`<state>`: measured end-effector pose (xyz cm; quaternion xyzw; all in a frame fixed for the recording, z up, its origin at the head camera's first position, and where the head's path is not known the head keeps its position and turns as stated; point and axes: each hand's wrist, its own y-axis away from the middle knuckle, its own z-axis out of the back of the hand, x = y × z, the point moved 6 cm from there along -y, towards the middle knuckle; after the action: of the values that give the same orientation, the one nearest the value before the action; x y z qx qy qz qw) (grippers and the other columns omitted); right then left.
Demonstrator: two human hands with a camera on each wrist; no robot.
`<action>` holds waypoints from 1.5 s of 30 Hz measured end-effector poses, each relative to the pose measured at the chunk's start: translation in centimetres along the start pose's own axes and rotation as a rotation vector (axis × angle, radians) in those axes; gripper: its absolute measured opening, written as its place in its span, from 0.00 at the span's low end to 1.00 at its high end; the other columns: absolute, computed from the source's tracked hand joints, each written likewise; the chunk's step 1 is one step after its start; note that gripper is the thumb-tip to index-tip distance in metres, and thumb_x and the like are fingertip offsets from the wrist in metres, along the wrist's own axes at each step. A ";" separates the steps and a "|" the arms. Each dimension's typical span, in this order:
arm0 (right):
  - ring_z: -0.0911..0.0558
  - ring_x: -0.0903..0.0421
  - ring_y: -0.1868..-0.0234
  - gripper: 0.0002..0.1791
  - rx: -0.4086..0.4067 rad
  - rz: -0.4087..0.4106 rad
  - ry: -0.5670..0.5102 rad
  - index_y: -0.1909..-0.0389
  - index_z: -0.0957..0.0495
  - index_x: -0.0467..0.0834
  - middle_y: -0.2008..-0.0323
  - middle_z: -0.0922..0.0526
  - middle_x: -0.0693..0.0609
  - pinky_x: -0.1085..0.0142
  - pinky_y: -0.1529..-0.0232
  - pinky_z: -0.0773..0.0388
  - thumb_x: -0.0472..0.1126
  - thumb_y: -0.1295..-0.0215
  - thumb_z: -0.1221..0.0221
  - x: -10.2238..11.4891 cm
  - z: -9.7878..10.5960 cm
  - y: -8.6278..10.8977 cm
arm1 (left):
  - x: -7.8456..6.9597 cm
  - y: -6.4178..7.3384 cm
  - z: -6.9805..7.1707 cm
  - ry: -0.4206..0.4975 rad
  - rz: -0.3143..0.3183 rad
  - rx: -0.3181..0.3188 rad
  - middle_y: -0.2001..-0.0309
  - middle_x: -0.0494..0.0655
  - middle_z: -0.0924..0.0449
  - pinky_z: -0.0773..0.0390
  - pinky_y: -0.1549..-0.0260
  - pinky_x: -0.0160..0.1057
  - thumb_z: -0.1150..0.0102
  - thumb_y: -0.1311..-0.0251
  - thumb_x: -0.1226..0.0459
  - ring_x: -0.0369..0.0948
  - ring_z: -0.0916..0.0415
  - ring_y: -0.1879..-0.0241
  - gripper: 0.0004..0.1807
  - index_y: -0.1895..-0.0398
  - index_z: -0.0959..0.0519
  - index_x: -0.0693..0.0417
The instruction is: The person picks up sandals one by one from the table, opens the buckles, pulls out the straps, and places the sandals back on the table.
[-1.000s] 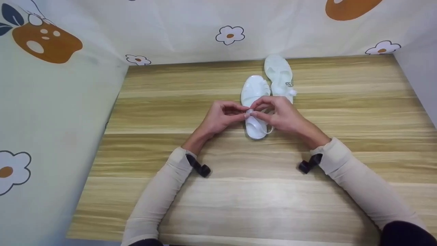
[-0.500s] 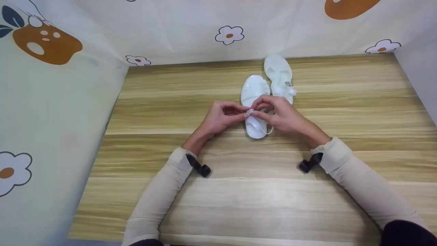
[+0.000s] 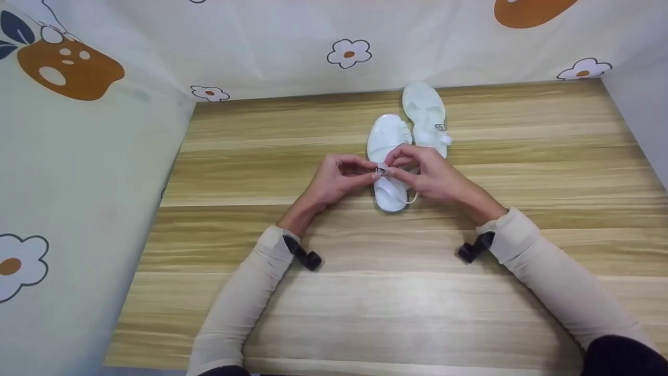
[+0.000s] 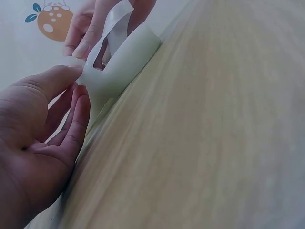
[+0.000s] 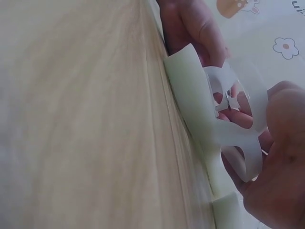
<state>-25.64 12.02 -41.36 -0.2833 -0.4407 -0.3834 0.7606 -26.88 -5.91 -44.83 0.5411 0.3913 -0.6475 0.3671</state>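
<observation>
A white sandal (image 3: 387, 137) lies on the table with its toe pointing away. My left hand (image 3: 336, 180) reaches in from the left, thumb and fingertips pinching the sandal's strap by its small metal buckle (image 3: 381, 170). From the other side my right hand (image 3: 433, 175) pinches the strap at the same buckle, the fingertips of both hands nearly meeting. The ankle strap (image 4: 114, 19) arches above the heel (image 4: 136, 52) in the left wrist view. Through the strap openings in the right wrist view, the metal buckle pin (image 5: 228, 99) shows. Fingers partly cover the strap end.
A second white sandal (image 3: 424, 102) lies just beyond and to the right, toe near the back curtain (image 3: 282, 47), with its own buckle (image 3: 441, 127) at its side. The wood-grain table (image 3: 355, 308) extends toward the body and to both sides.
The metal buckle shows more plainly between the fingertips than before, as the strap there has turned a little. Both hands and the sandals stay in nearly the same place.
</observation>
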 end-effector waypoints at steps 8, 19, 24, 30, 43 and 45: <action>0.15 0.52 0.52 0.08 -0.060 -0.015 0.030 0.56 0.19 0.38 0.58 0.13 0.46 0.64 0.53 0.20 0.37 0.33 0.36 0.1 0.1 -0.1 | 2.1 -0.7 0.3 0.024 0.006 0.030 0.56 0.51 0.12 0.15 0.54 0.40 0.27 0.43 0.66 0.48 0.13 0.55 0.14 0.54 0.14 0.58; 0.16 0.58 0.54 0.11 -0.059 0.005 0.128 0.53 0.17 0.48 0.57 0.13 0.55 0.64 0.54 0.20 0.47 0.32 0.36 -2.7 0.6 -0.9 | 2.5 -0.8 0.5 0.038 0.037 0.051 0.55 0.51 0.13 0.15 0.53 0.40 0.24 0.46 0.59 0.45 0.15 0.56 0.18 0.53 0.15 0.55; 0.17 0.60 0.52 0.13 -0.032 0.003 0.168 0.52 0.16 0.51 0.56 0.13 0.58 0.60 0.51 0.19 0.51 0.31 0.38 -2.9 0.8 -0.7 | 2.5 -0.8 0.5 0.034 0.040 0.046 0.55 0.51 0.14 0.15 0.54 0.40 0.24 0.47 0.60 0.45 0.15 0.57 0.18 0.54 0.15 0.55; 0.18 0.60 0.54 0.09 -0.019 0.034 0.222 0.56 0.15 0.50 0.57 0.14 0.59 0.59 0.52 0.20 0.48 0.32 0.36 -2.8 0.9 -0.7 | 2.5 -0.9 0.5 0.039 0.027 0.049 0.55 0.51 0.14 0.15 0.55 0.39 0.24 0.47 0.61 0.44 0.16 0.59 0.18 0.54 0.15 0.56; 0.18 0.60 0.59 0.06 -0.112 0.104 0.167 0.62 0.16 0.50 0.62 0.14 0.58 0.67 0.58 0.21 0.47 0.36 0.32 -2.0 1.0 -0.6 | 0.9 -0.6 -0.1 -0.147 -0.145 0.010 0.54 0.46 0.14 0.20 0.48 0.52 0.27 0.43 0.61 0.42 0.20 0.54 0.15 0.52 0.13 0.50; 0.18 0.60 0.60 0.06 -0.124 0.111 0.163 0.63 0.15 0.51 0.63 0.14 0.58 0.68 0.59 0.22 0.47 0.37 0.31 -2.0 0.9 -0.6 | 0.0 -0.2 -0.4 -0.163 -0.181 -0.012 0.54 0.48 0.13 0.22 0.47 0.56 0.27 0.43 0.64 0.44 0.20 0.52 0.14 0.52 0.13 0.54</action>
<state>-27.23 13.07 -42.65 -0.3217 -0.3366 -0.3889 0.7950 -26.92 -5.50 -44.81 0.4468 0.4112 -0.7177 0.3409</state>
